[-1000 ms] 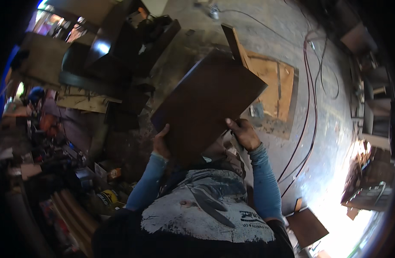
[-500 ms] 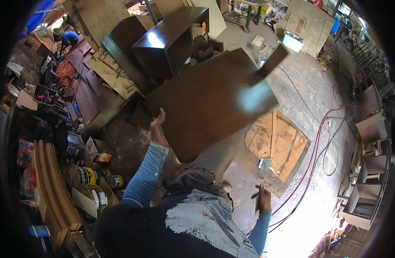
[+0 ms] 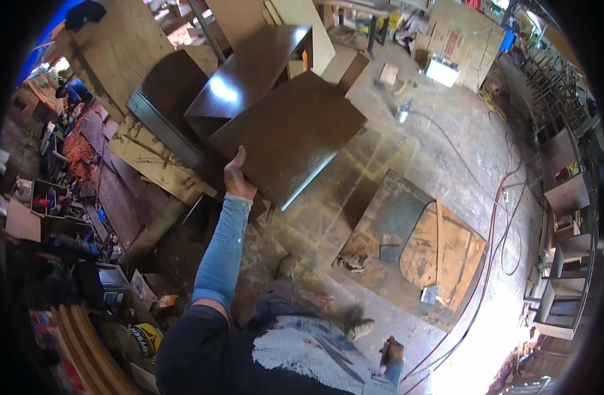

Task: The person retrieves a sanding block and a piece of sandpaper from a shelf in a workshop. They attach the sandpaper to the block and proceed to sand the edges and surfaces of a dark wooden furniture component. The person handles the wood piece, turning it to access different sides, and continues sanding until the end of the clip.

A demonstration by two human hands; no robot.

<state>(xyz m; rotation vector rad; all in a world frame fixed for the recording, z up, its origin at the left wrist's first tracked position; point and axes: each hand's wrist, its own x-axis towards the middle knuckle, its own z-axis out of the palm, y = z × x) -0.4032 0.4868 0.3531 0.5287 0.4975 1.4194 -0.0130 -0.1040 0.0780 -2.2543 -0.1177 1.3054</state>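
Observation:
A dark brown, polished wooden panel point(image 3: 292, 131), with a flat strip point(image 3: 352, 72) jutting from its far end, is tilted in front of me. My left hand point(image 3: 238, 176) grips its near left edge, thumb up along the face and the other fingers hidden behind. Beyond the panel stands a dark, glossy box-shaped cabinet point(image 3: 239, 85), which the panel partly overlaps in view. Low at my right side, my right hand point(image 3: 393, 354) is closed, apart from the panel. Something small seems to be in its fingers, but I cannot make it out.
On the floor lies a stained board point(image 3: 397, 197) with a lighter plywood piece point(image 3: 440, 243) on it. Red and dark hoses point(image 3: 493, 217) run along the right. Curved wooden parts point(image 3: 85, 342) and a yellow can point(image 3: 144, 340) stand near left. A person point(image 3: 75, 89) crouches far left.
The panel has moved farther from me and to the left, its face turned, with my left hand still on it. My right hand is lower, and more of the floor board shows.

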